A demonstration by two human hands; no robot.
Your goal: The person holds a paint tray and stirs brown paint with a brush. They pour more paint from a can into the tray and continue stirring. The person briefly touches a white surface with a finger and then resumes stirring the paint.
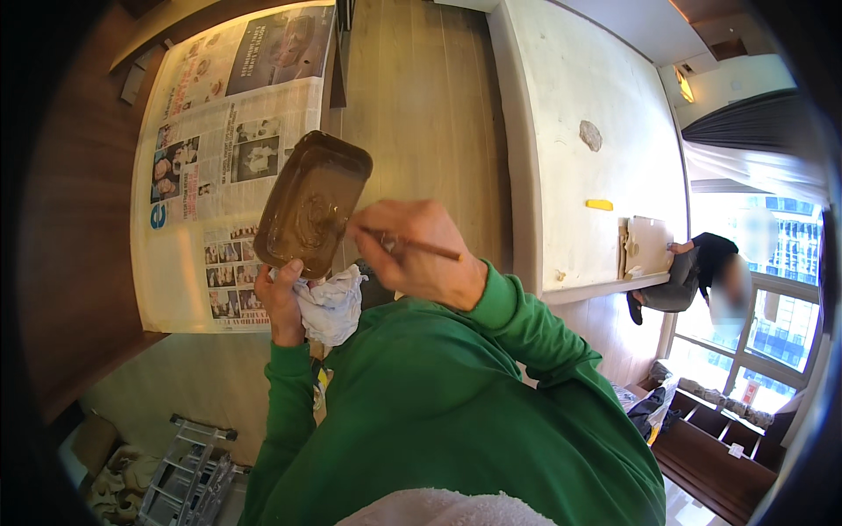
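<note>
Slim brown stick (438, 252) pinched in the fingers of the right hand (425, 241), brown rectangular tray (344, 154) clamped by the left hand (279, 302).
The tray is held by its near edge beside the stick, with a crumpled white cloth (331, 309) below and printed newspaper sheets (215, 193) to the left.

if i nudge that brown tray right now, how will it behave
The brown tray is probably stiff, as it holds its shape. It could tip, since the left hand grips just its near end. Wet-looking contents might slosh.
</note>
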